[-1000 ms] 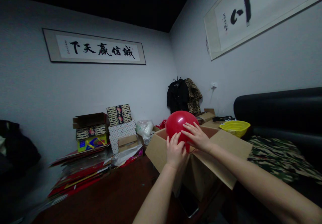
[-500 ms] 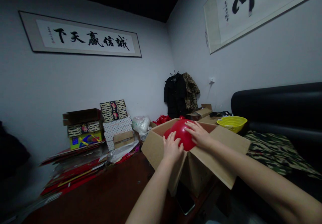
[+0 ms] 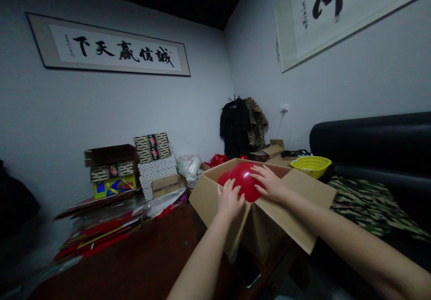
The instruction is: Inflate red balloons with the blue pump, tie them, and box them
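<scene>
A shiny red balloon (image 3: 245, 181) sits in the mouth of an open cardboard box (image 3: 210, 201), with part of another red rounded shape (image 3: 224, 178) behind it on the left. My left hand (image 3: 230, 201) curves over the balloon's near left side. On its right side lies my right hand (image 3: 269, 182), fingers spread over the surface. Between them the two hands hold the balloon. The box flaps stand folded outward, and my right forearm crosses the right flap (image 3: 310, 187). What lies deeper in the box is hidden.
A phone (image 3: 247, 266) lies beside the box on the dark red table (image 3: 151, 255). Stacked boxes (image 3: 156, 169) and flat red packaging (image 3: 104, 232) are on the left. A yellow basket (image 3: 311, 166) and camouflage cloth (image 3: 373, 201) are on the right, near a black sofa (image 3: 370, 143).
The balloon sits slightly lower between my hands, and my right hand has shifted a little down and to the right. My left hand stays almost in place.
</scene>
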{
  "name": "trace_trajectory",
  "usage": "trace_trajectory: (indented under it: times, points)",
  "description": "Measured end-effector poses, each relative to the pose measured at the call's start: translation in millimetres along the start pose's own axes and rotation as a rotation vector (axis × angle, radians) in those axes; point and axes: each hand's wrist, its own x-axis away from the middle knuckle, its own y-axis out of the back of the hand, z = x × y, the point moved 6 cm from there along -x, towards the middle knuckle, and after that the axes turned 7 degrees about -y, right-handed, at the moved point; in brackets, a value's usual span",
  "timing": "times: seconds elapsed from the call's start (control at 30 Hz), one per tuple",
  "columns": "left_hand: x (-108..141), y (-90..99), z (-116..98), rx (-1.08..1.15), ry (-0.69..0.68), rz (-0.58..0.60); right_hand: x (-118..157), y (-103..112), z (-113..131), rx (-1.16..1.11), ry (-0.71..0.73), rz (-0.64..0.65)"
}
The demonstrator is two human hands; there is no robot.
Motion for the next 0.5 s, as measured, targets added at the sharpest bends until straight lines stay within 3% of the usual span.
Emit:
trace_trajectory:
  times: [0.27,0.5]
  points:
    - [9.1,0.9,4.8,0.021,0.040,0.026,-1.0,0.2,12.3,-0.041,0.005,0.031]
    - [27.0,18.4,10.1,0.023,0.040,0.015,-3.8,1.3,55.1,-0.094,0.058,0.054]
